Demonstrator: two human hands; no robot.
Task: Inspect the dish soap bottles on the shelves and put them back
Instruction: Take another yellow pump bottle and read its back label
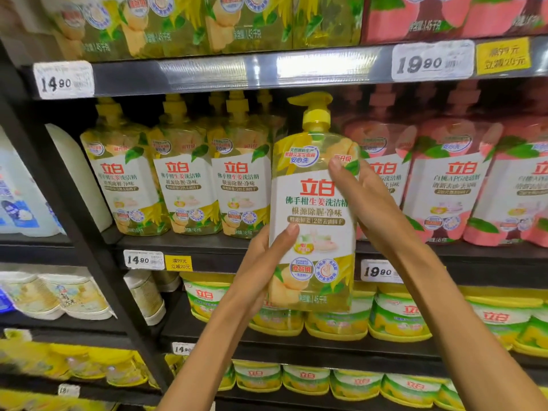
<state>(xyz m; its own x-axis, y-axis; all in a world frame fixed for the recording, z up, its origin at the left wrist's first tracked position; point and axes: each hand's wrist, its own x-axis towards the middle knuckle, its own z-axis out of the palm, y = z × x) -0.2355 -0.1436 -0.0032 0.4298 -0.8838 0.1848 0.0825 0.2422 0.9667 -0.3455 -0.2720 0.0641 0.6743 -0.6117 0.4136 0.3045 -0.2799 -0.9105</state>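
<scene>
A large yellow dish soap bottle (314, 203) with a pump top and a white label is held upright in front of the middle shelf (184, 243). My left hand (264, 262) grips its lower left side, thumb on the label. My right hand (367, 200) grips its upper right side, thumb across the front near the top of the label. The label faces me. Behind it, three matching yellow bottles (184, 179) stand in a row on the shelf, with a gap where the held bottle hangs.
Pink bottles (450, 185) of the same brand fill the shelf to the right. More yellow bottles stand on the top shelf (207, 69). Lower shelves hold green-and-yellow tubs (403, 315). A black upright post (59, 188) divides off white and blue containers (23, 197) at the left.
</scene>
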